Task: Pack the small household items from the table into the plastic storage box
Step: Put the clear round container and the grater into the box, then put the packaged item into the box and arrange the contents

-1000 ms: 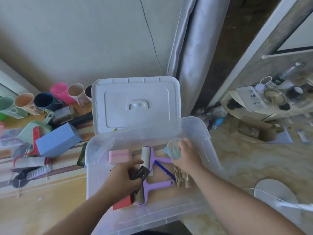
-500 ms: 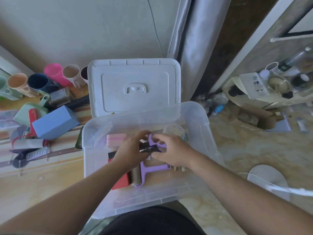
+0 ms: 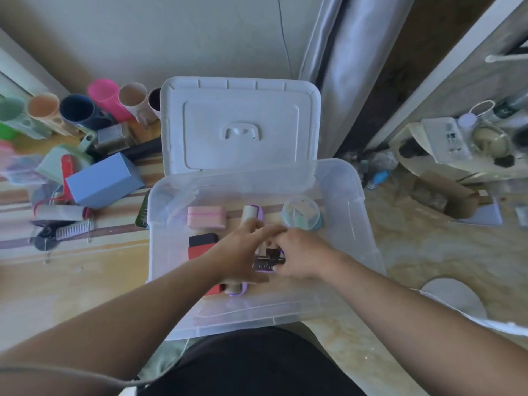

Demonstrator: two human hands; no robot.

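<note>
On the table's left portion lie a matte blue rectangular box (image 3: 104,181) and a bristled brush (image 3: 73,230). Inside the translucent plastic storage box (image 3: 368,230) at the table's right edge, the left hand (image 3: 243,250), fingers extended, rests on a cylindrical lint roller (image 3: 250,214). The right hand (image 3: 300,252) pinches a small dark clip (image 3: 265,260) mid-box; a round clear container (image 3: 300,211) occupies the far right corner

The storage box (image 3: 354,224) is clear plastic, and its lid (image 3: 240,124) is white. Inside lie a pale pink pouch (image 3: 206,217), a red and black block (image 3: 201,245), a lilac-framed lint roller (image 3: 253,214) and a small clear tub (image 3: 300,212) with bluish contents. On the counter (image 3: 57,281), yellow-tan with brown and white stripes, sit a light blue box (image 3: 104,180) and a bright pink cup (image 3: 107,98) near its far edge.
</note>
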